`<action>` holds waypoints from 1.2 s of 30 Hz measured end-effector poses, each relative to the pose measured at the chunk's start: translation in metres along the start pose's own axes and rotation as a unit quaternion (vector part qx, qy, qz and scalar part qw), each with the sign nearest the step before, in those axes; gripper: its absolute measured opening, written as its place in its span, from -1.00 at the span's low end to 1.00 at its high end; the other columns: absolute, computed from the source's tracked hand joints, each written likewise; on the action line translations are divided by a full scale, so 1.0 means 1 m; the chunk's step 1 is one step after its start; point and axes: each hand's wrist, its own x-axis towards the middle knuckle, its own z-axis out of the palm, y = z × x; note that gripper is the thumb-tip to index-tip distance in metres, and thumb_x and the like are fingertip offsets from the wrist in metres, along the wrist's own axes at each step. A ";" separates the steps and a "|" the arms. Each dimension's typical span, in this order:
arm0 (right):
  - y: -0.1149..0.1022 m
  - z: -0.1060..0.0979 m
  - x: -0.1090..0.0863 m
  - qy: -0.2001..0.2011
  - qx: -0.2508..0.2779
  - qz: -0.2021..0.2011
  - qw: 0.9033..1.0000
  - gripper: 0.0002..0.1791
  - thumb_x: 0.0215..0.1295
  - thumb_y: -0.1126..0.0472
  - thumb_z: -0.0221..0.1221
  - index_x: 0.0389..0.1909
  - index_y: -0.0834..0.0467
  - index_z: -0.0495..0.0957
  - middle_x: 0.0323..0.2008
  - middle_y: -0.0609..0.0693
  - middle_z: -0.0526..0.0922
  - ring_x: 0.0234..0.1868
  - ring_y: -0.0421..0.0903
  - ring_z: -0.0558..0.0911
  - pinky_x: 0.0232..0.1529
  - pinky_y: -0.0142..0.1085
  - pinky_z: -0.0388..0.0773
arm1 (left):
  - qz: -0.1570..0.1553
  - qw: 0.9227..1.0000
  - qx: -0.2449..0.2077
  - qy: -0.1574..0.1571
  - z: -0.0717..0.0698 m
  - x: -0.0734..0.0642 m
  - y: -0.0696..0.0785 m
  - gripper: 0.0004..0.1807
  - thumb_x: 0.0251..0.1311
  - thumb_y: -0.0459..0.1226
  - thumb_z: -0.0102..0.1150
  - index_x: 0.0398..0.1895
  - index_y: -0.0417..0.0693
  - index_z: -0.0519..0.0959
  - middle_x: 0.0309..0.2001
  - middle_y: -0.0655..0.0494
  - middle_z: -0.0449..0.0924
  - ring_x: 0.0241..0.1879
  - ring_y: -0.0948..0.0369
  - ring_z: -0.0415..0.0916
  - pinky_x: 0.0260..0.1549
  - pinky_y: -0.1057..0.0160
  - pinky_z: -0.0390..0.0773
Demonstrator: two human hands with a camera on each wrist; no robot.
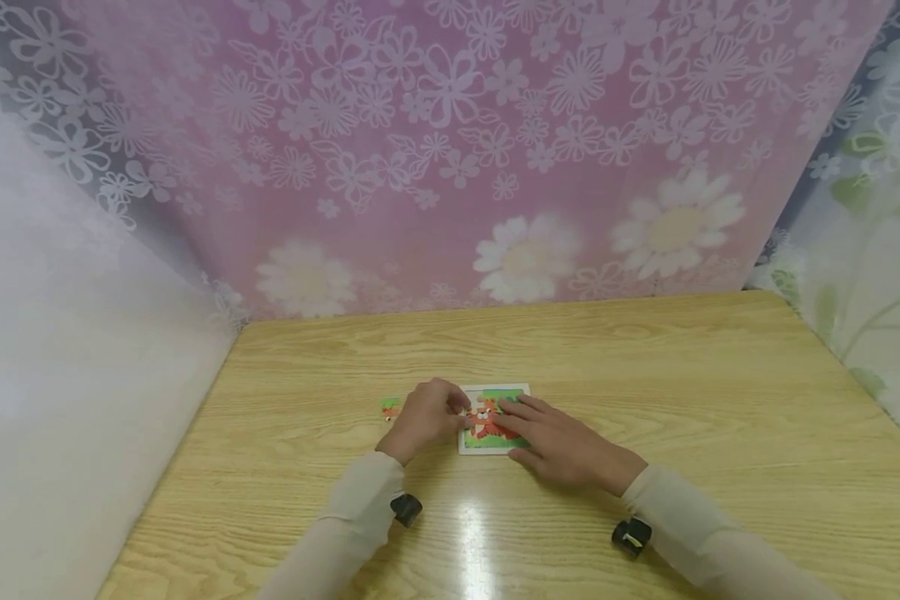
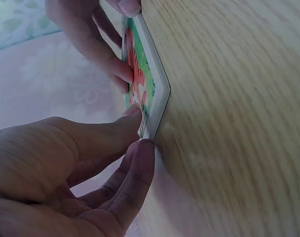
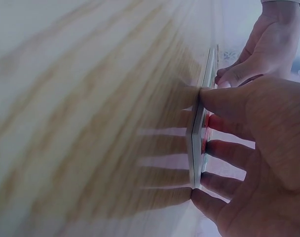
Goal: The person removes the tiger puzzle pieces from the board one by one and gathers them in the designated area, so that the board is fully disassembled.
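Note:
A small jigsaw puzzle (image 1: 495,448) in a white frame lies flat on the table, its picture an orange tiger on green. A pale bare patch shows at its upper left. My left hand (image 1: 429,415) is at the left edge; in the left wrist view its thumb (image 2: 132,116) touches the picture while its curled fingers meet the frame's side. Spread across the right part is my right hand (image 1: 566,440), fingers nearly straight on the picture. Its thumb (image 3: 224,101) touches the near edge in the right wrist view. A loose puzzle piece (image 1: 389,407) lies left of the left hand.
The wood-grain table (image 1: 270,467) reaches back to a pink flowered curtain (image 1: 420,167). Pale cloth hangs on the left and right sides. Dark wrist cameras are strapped under both sleeves.

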 end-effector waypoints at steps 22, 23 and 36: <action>0.001 0.002 0.001 0.012 -0.010 -0.004 1.000 -0.40 0.50 0.09 0.17 0.46 0.21 0.34 0.50 0.21 0.24 0.49 0.35 0.17 0.39 0.18 0.22 | -0.014 1.000 -0.004 0.010 0.005 0.009 -0.002 -0.88 0.12 -0.34 0.50 -0.32 -0.15 0.72 -0.36 0.14 0.62 -0.36 0.23 0.53 -0.32 0.20 0.57; 0.001 0.003 0.001 0.012 -0.010 -0.003 1.000 -0.40 0.50 0.09 0.17 0.47 0.21 0.34 0.50 0.21 0.24 0.49 0.35 0.17 0.39 0.18 0.22 | -0.014 1.000 -0.003 0.010 0.005 0.009 -0.002 -0.87 0.12 -0.34 0.51 -0.32 -0.15 0.72 -0.36 0.14 0.62 -0.36 0.23 0.53 -0.32 0.20 0.57; 0.001 0.003 0.002 0.013 -0.013 0.001 1.000 -0.41 0.49 0.09 0.19 0.45 0.21 0.37 0.49 0.20 0.26 0.48 0.34 0.19 0.39 0.17 0.23 | -0.008 0.999 -0.016 0.027 0.007 0.008 -0.003 -0.83 0.07 -0.33 0.53 -0.34 -0.17 0.70 -0.39 0.13 0.62 -0.38 0.24 0.53 -0.34 0.24 0.57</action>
